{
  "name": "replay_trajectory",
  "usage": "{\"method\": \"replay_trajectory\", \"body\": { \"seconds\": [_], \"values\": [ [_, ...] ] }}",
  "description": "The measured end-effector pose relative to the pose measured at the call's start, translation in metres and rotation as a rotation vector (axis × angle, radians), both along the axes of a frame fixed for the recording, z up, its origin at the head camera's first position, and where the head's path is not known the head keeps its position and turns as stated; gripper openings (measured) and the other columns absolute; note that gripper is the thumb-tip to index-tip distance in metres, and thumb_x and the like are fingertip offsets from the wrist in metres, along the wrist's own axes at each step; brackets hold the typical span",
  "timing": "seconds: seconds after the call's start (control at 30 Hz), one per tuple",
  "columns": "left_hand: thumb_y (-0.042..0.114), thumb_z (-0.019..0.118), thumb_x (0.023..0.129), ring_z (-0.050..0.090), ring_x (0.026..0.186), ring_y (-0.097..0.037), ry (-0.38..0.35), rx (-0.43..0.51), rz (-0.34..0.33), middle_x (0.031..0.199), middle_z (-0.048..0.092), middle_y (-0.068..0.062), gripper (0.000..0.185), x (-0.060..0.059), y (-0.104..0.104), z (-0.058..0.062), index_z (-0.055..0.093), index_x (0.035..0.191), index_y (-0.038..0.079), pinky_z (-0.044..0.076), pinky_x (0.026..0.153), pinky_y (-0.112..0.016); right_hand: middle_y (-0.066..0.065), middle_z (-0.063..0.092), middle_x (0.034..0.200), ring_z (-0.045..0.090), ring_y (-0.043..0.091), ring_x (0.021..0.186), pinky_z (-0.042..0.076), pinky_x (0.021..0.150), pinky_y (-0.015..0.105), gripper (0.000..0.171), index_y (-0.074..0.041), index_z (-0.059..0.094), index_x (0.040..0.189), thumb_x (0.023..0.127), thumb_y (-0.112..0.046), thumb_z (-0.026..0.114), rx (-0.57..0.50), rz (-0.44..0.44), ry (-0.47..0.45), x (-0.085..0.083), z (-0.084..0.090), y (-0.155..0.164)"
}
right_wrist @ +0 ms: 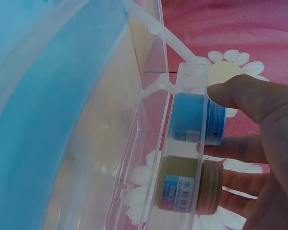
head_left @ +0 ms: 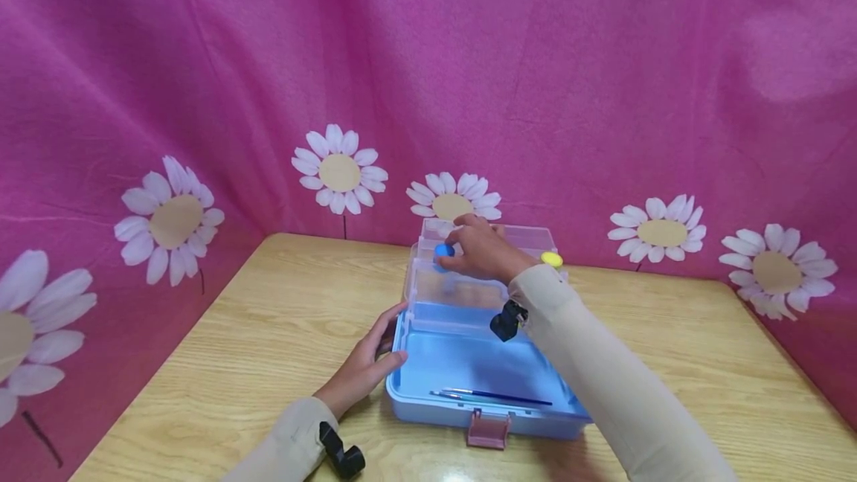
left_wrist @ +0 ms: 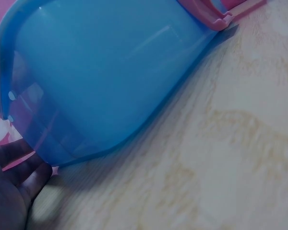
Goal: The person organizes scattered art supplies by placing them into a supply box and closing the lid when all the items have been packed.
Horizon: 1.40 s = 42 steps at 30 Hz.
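Observation:
A light-blue plastic box (head_left: 428, 413) stands open on the table, its clear upper tray (right_wrist: 151, 211) raised at the back. At the box's left wall my left hand (head_left: 367, 364) holds on, thumb over the rim and fingers along the outside. My right hand (head_left: 485, 250) reaches over the raised tray. Between thumb and finger it pinches the blue lid of a paint jar (right_wrist: 188, 117), which sits in a tray compartment. Beside it in the right wrist view is a brownish paint jar (right_wrist: 180, 187), close to the other fingers.
Slim paintbrushes (head_left: 498, 397) lie along the front inside the box. A yellow lid (head_left: 552, 259) shows at the tray's right end. The pink latch (head_left: 488, 430) hangs down in front. Behind the wooden table (head_left: 281, 303) hangs a magenta flowered cloth (head_left: 549, 95).

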<state>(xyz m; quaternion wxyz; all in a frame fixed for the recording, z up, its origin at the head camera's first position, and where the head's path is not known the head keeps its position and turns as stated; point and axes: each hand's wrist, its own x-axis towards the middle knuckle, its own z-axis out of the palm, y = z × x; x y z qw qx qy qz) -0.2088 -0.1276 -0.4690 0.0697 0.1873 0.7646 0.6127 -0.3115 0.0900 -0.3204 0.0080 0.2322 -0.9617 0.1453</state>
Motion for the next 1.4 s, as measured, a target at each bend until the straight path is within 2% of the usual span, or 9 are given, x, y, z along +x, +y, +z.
{"method": "replay_trajectory", "body": {
  "seconds": [0.23, 0.57, 0.87, 1.03, 1.4],
  "values": [
    [0.017, 0.054, 0.097, 0.032, 0.14, -0.022, -0.021, 0.003, 0.008, 0.154, 0.029, 0.0, 0.066, 0.002, 0.001, 0.002, 0.022, 0.151, 0.04, 0.029, 0.114, -0.044, 0.01, 0.04, 0.146, 0.035, 0.029, 0.132, 0.025, 0.107, 0.059, 0.049, -0.014, 0.067, 0.123, 0.084, -0.044, 0.07, -0.01, -0.005, 0.0, 0.002, 0.0, 0.005],
    [0.018, 0.055, 0.096, 0.031, 0.141, -0.023, -0.024, -0.01, 0.029, 0.154, 0.03, 0.001, 0.067, 0.0, 0.002, -0.001, 0.023, 0.149, 0.045, 0.029, 0.114, -0.045, 0.011, 0.033, 0.151, 0.032, 0.032, 0.135, 0.018, 0.11, 0.065, 0.065, -0.017, 0.053, 0.138, 0.083, -0.046, 0.07, -0.049, 0.012, 0.0, 0.011, 0.003, 0.017],
    [0.016, 0.056, 0.095, 0.031, 0.14, -0.021, -0.016, 0.004, 0.036, 0.154, 0.031, 0.003, 0.067, 0.0, 0.002, -0.001, 0.025, 0.149, 0.043, 0.027, 0.114, -0.045, 0.014, 0.027, 0.154, 0.023, 0.036, 0.14, 0.012, 0.11, 0.069, 0.069, -0.016, 0.047, 0.143, 0.085, -0.051, 0.066, -0.054, -0.015, 0.012, 0.016, 0.006, 0.041],
    [0.018, 0.056, 0.096, 0.032, 0.14, -0.02, -0.01, 0.004, 0.039, 0.153, 0.031, 0.005, 0.065, 0.002, 0.002, 0.001, 0.027, 0.148, 0.044, 0.028, 0.114, -0.045, 0.016, 0.03, 0.153, 0.024, 0.036, 0.139, 0.017, 0.107, 0.067, 0.071, -0.017, 0.046, 0.144, 0.086, -0.055, 0.062, -0.056, -0.042, 0.036, 0.017, 0.006, 0.06],
    [0.026, 0.057, 0.096, 0.033, 0.139, -0.02, -0.023, 0.007, 0.056, 0.153, 0.032, 0.005, 0.061, 0.002, 0.002, 0.0, 0.029, 0.146, 0.046, 0.028, 0.114, -0.046, 0.016, 0.027, 0.154, 0.022, 0.04, 0.138, 0.013, 0.104, 0.07, 0.07, -0.017, 0.046, 0.143, 0.086, -0.053, 0.065, -0.157, -0.102, 0.043, 0.028, -0.003, 0.107]
  ]
}}
